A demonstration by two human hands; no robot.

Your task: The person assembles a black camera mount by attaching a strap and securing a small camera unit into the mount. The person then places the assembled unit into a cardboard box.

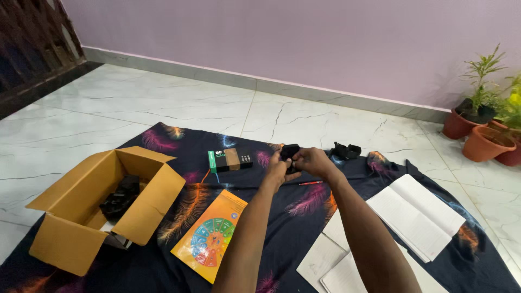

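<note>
Both hands meet above a dark feather-patterned cloth spread on the floor. My left hand and my right hand together grip a small black device, held up between the fingers. A similar black device lies on the cloth just beyond my right hand. A small green, brown and black box lies on the cloth left of my hands.
An open cardboard box with black items inside sits at left. An orange booklet lies near my left forearm. An open notebook and loose papers lie at right. Potted plants stand by the wall.
</note>
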